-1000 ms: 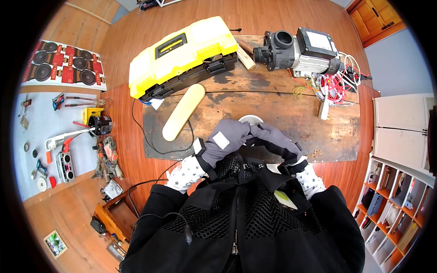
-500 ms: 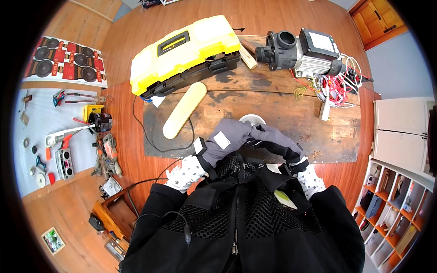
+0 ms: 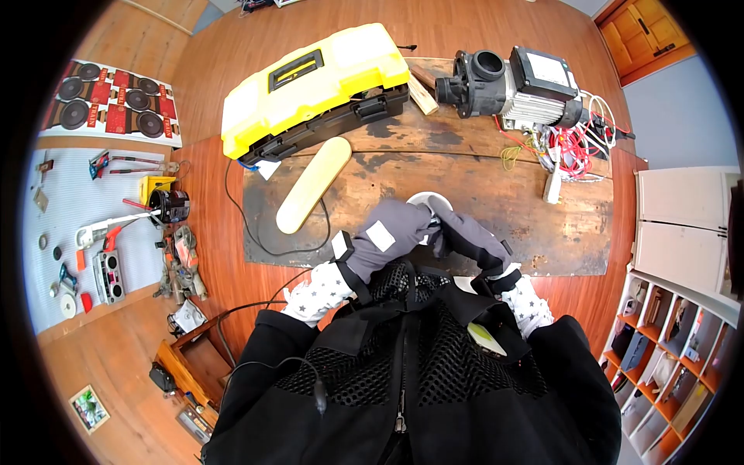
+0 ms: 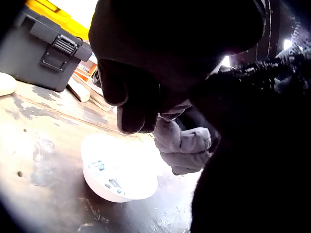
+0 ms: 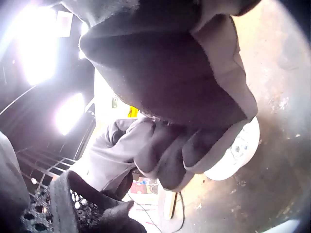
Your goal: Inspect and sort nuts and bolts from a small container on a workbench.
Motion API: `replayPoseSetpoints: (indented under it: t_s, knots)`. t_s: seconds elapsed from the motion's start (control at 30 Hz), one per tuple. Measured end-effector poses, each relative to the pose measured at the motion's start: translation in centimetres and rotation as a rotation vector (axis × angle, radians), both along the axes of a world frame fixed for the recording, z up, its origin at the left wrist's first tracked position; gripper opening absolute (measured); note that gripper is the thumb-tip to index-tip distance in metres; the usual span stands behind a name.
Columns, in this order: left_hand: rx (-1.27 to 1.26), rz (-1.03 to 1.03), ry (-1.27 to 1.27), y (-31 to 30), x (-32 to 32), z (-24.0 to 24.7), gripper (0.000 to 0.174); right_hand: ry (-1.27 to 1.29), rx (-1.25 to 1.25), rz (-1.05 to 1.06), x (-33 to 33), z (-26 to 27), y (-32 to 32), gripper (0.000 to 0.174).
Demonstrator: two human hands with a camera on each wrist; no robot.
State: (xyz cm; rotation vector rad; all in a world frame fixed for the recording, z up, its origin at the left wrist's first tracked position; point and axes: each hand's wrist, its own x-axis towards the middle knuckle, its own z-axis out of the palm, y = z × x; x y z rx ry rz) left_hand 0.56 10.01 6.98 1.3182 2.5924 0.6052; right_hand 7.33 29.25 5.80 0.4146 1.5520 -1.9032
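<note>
My left hand [image 3: 387, 236] and right hand [image 3: 469, 236], in grey gloves, meet fingertip to fingertip at the near side of a white bowl [image 3: 420, 198]. Small metal pieces like bolts [image 4: 114, 183] lie in the bowl [image 4: 99, 188] in the left wrist view. There, the left hand [image 4: 146, 73] has its fingers curled down, beside the bent fingers of the right hand [image 4: 181, 148]. The right wrist view shows the right hand [image 5: 170, 82] over the left [image 5: 112, 150]. Whatever may be between the fingertips is hidden.
On the wooden table [image 3: 372, 178] lie a yellow and black toolbox [image 3: 310, 93], a long yellow rounded block [image 3: 314, 186] and a black cable. A pump motor [image 3: 511, 89] and tangled wires [image 3: 570, 151] stand at the back right. A tool board [image 3: 97, 225] is at left.
My right hand's fingers have shifted and spread at the bowl, with one finger further up over its rim. The left hand has moved slightly; its fingers are still against the right hand.
</note>
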Motion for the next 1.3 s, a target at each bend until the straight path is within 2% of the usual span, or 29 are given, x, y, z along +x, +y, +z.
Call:
replayPoseSetpoints:
  t_s: [0.1, 0.17, 0.2, 0.3, 0.37, 0.4, 0.47, 0.5, 0.57, 0.6, 0.67, 0.8, 0.87, 0.9, 0.97, 1.0, 1.07, 1.1, 1.17, 1.2, 1.27, 1.3]
  knots:
    - [0.114, -0.028, -0.036, 0.0, 0.3, 0.1, 0.014, -0.089, 0.001, 0.085, -0.4, 0.9, 0.1, 0.06]
    - [0.168, -0.005, -0.067, 0.0, 0.2, -0.3, 0.015, 0.081, -0.133, -0.017, 0.0, -0.1, -0.3, 0.059]
    - [0.168, -0.005, -0.067, 0.0, 0.2, -0.5, 0.015, 0.08, -0.133, -0.017, 0.2, -0.1, -0.2, 0.059]
    - [0.144, -0.013, -0.01, -0.3, -0.1, -0.7, 0.016, 0.195, 0.016, 0.01, 0.4, -0.1, 0.0, 0.059]
    - [0.097, -0.003, -0.006, -0.3, -0.1, -0.4, 0.017, -0.053, -0.154, -0.082, 0.1, 0.0, 0.2, 0.058]
    - [0.097, -0.004, -0.006, -0.2, -0.1, -0.1, 0.017, -0.053, -0.154, -0.083, -0.2, 0.3, 0.3, 0.058]
    - [0.043, -0.052, -0.006, -0.1, 0.2, 0.4, 0.019, -0.171, 0.146, 0.147, -0.7, 0.9, 0.7, 0.058]
    - [0.043, -0.053, -0.005, -0.1, 0.3, 0.5, 0.019, -0.17, 0.145, 0.146, -0.5, 0.6, 0.5, 0.058]
    - [0.194, -0.017, -0.054, -0.1, 0.5, 0.5, 0.021, -0.059, -0.197, -0.007, 0.1, -1.0, -0.1, 0.057]
    - [0.194, -0.016, -0.054, -0.2, 0.5, 0.2, 0.021, -0.059, -0.197, -0.006, 0.4, -2.0, -0.2, 0.057]
    - [0.146, -0.002, -0.025, -0.5, 0.3, -0.5, 0.023, 0.132, 0.085, 0.014, 0.5, -2.4, -0.7, 0.056]
    - [0.099, 0.014, 0.004, -0.5, 0.0, -0.3, 0.024, -0.054, -0.025, -0.024, 0.0, 1.5, -0.3, 0.054]
    - [0.011, 0.006, -0.012, -0.5, 0.0, -0.1, 0.023, -0.1, 0.137, 0.148, -0.1, 2.2, 0.1, 0.052]
    - [0.009, 0.007, -0.015, -0.5, 0.2, 0.0, 0.023, -0.103, 0.136, 0.149, -0.2, 1.9, 0.0, 0.052]
    - [0.125, 0.004, -0.027, -0.5, 0.4, 0.2, 0.021, -0.173, -0.176, 0.008, -0.4, 1.0, -0.2, 0.051]
    - [0.126, 0.005, -0.026, -0.5, 0.4, 0.0, 0.021, -0.172, -0.176, 0.008, -0.2, 0.4, -0.4, 0.051]
    - [0.131, 0.012, -0.041, -0.6, 0.3, -0.4, 0.018, 0.124, -0.017, -0.027, 0.5, -0.2, -0.9, 0.053]
    - [0.131, 0.012, -0.042, -0.7, 0.3, -0.4, 0.018, 0.124, -0.016, -0.027, 0.4, -0.2, -0.9, 0.053]
    - [0.076, 0.025, -0.065, -0.8, 0.2, -0.3, 0.018, -0.047, 0.004, -0.054, 0.1, -0.1, -0.6, 0.055]
    - [0.076, 0.026, -0.065, -0.8, 0.2, -0.2, 0.018, -0.047, 0.004, -0.053, -0.1, -0.5, -0.4, 0.055]
    - [0.016, -0.004, -0.046, -0.7, 0.1, 0.0, 0.018, -0.201, -0.213, -0.055, -0.3, -1.3, 0.3, 0.056]
    - [0.016, -0.007, -0.047, -0.5, 0.2, 0.3, 0.018, -0.201, -0.213, -0.058, -0.5, 0.0, 0.1, 0.056]
